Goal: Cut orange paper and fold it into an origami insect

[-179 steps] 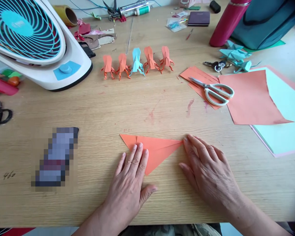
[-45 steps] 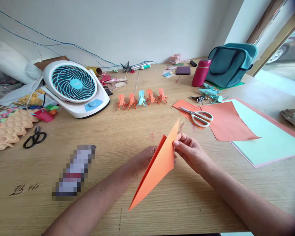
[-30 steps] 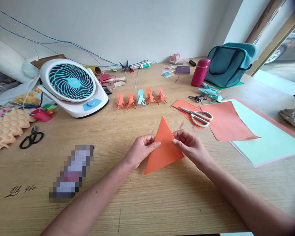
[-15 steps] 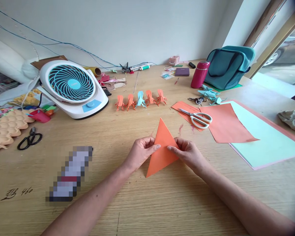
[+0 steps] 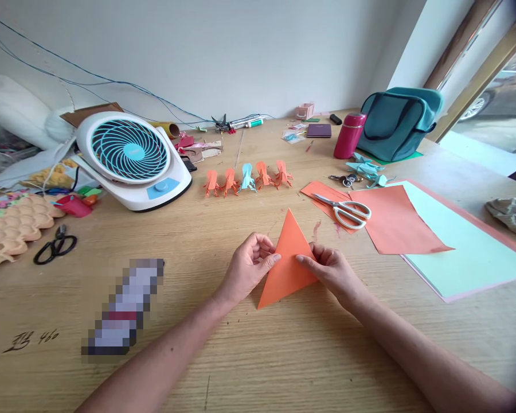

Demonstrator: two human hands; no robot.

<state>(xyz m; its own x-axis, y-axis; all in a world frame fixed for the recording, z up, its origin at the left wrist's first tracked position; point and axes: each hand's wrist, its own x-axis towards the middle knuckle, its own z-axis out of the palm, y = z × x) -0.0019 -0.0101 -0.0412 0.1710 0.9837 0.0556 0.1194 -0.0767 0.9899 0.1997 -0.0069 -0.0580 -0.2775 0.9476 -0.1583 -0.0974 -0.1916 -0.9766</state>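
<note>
An orange sheet of paper folded into a triangle (image 5: 287, 269) is held up over the table between my two hands, one point upward. My left hand (image 5: 253, 264) pinches its left edge, thumb on the front face and fingers behind it, partly curled. At the right edge my right hand (image 5: 333, 269) grips it the same way, its thumb lying on the front. Beyond the paper stands a row of several folded paper figures (image 5: 247, 177), most orange and one light blue. White-handled scissors (image 5: 348, 212) lie on orange paper to the right of my hands.
A white fan (image 5: 131, 155) stands at the left, near black scissors (image 5: 55, 246) and an egg tray (image 5: 21, 229). At the right are large paper sheets (image 5: 468, 258), blue folded figures (image 5: 365, 166), a pink bottle (image 5: 350, 136) and a teal bag (image 5: 402, 126). A blurred-out item (image 5: 124, 307) lies front left.
The folded paper and both hands have shifted slightly to the right. The left fingers have loosened a little behind the paper's edge. The camera view has also moved slightly.
</note>
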